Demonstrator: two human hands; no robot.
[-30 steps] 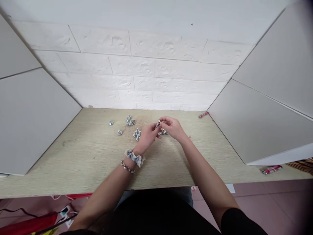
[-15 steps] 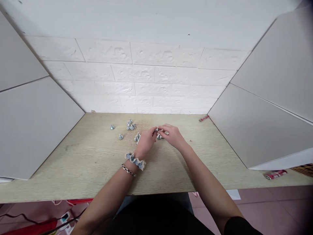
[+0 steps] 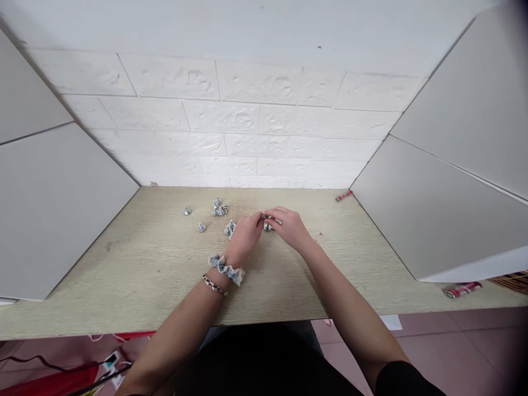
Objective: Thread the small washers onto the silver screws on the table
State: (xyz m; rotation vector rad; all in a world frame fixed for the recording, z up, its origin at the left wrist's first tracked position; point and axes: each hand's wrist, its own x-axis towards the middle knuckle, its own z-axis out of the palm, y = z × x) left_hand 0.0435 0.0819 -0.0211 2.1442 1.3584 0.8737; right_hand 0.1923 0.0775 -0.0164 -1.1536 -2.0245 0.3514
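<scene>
My left hand and my right hand meet over the middle of the table, fingertips pinched together around a small silver metal bolt. Fingers cover most of that piece. Just below my right fingers stands another silver bolt with a wide round base. A small group of bolts sits to the left of my left hand, partly hidden by it. Farther back is a second cluster of bolts, and two single bolts lie apart, one at the left and one nearer.
The wooden table ends at a white brick-patterned wall. Grey panels stand at the left and right. A red battery lies at the back right, another red battery at the front right, by a wicker basket.
The whole view has shifted slightly. Both hands stay together at the same spot over the table, with only small finger movement around the bolt.
</scene>
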